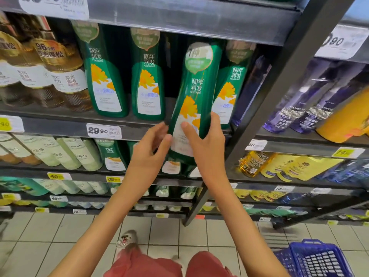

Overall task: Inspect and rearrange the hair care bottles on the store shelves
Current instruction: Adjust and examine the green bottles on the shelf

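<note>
A tall green shampoo bottle (194, 92) with an orange flower label is tilted in front of the shelf, its base below the shelf edge. My right hand (205, 140) grips its lower part, thumb across the white label. My left hand (149, 148) sits at the bottle's lower left edge, fingers curled and touching it. Matching green bottles stand upright on the shelf (65, 124): one (103, 76) at left, one (147, 76) in the middle, and one (229, 90) behind the held bottle.
Amber bottles (50, 72) stand left of the green ones. Purple bottles (303, 100) and an orange one (343, 120) fill the right bay past a dark upright post (279, 80). Lower shelves hold more bottles. A blue basket (317, 258) rests on the tiled floor.
</note>
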The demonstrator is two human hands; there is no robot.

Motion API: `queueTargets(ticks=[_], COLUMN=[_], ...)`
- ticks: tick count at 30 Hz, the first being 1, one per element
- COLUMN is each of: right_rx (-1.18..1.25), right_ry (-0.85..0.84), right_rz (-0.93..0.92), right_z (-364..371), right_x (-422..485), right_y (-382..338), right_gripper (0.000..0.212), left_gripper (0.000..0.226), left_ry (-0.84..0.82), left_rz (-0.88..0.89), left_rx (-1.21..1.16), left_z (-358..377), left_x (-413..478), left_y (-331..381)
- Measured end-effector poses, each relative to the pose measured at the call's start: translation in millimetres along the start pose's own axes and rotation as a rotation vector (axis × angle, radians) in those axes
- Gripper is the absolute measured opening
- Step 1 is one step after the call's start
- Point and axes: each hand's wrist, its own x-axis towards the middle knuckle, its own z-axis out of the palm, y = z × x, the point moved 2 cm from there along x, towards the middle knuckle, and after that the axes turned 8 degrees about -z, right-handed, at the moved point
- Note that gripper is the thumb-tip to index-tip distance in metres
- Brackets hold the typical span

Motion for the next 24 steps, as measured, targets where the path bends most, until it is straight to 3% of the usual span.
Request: queueTargets(ticks=[5,8,11,14,18,21,24], right_rx=[0.142,0.179,0.289,0.514,0.879,0.928,0.795], right_ry=[-0.308,-0.425,-0.477,-0.504,-0.532,-0.537,-0.478], right_rz=[0.16,0.226,0.329,0.456,0.619,0.61,0.559], right_z=[-23.6,-25.3,-24.4,-21.2,-10.6,-4.7,0.5], right_x=[-29.6,-40.3,-42.3,-38.1,-42.6,-47.4,-45.9], right_y=[17.3,24.6,30.2,33.1,37.9,40.5,43.4], right_gripper=[0.031,0.031,0.042,0.055,0.047,0.043,0.042], left_gripper=[0.045,0.046,0.047,0.064,0.047,0.037,0.039], left_ry=[-0.24,-0.229,-0.242,-0.286,-0.293,-0.204,0.002], left_rz=[-0.22,-0.315,-0.379,-0.411,-0.437,-0.498,-0.406], left_rx=[-0.228,-0.363,-0.505,-0.578,-0.601,-0.497,-0.11], left_z=[13.7,15.8,14.2,11.8,10.7,10.9,12.1], left_x=[-34.8,-56.2,-71.9,-81.5,-90.3,-91.6,-93.7], left_y=[-15.9,-29.0,-33.4,-34.2,-38.0,-45.5,-45.8])
